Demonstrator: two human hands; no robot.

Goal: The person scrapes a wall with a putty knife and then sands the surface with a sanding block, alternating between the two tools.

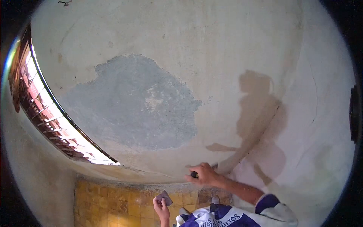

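My right hand is closed around a small dark tool close to the lower part of the wall. The rest of that tool is hard to make out. Lower and to the left, my left hand pinches a flat, greyish-brown square piece between thumb and fingers, held over the floor. A large grey patch with ragged edges shows on the pale wall, up and left of my right hand.
A barred window curves along the left side. Yellow-brown tiles cover the floor below. My shadow falls on the wall at the right, across the corner. A dark object sits at the far right edge.
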